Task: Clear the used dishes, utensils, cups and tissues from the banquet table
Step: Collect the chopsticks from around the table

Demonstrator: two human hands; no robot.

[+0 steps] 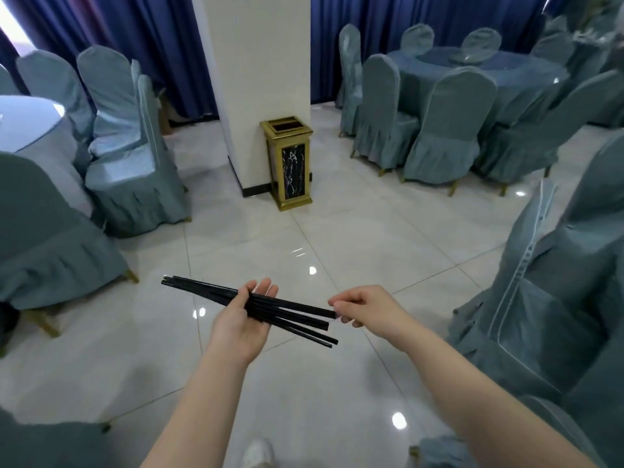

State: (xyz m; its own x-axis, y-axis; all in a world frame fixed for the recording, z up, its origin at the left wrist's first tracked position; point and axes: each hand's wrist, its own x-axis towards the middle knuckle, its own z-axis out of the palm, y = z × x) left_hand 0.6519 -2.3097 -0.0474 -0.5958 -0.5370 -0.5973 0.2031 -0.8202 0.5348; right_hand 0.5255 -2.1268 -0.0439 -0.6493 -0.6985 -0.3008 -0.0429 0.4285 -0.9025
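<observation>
A bundle of several black chopsticks [290,310] lies across my left hand [244,319], which grips them near their middle, thumb over the top. Their far ends fan out to the left above the floor. My right hand [366,307] sits at the bundle's right ends, its fingertips curled and touching the tip of the uppermost chopstick. Both hands are held in front of me over the tiled floor.
A gold-and-black waste bin [290,163] stands against a white pillar [260,79] ahead. Chairs in teal covers [442,130] ring a round table [499,67] at the back right; more covered chairs [131,157] stand left and close on my right [553,292]. Glossy tiled floor [270,238] lies between.
</observation>
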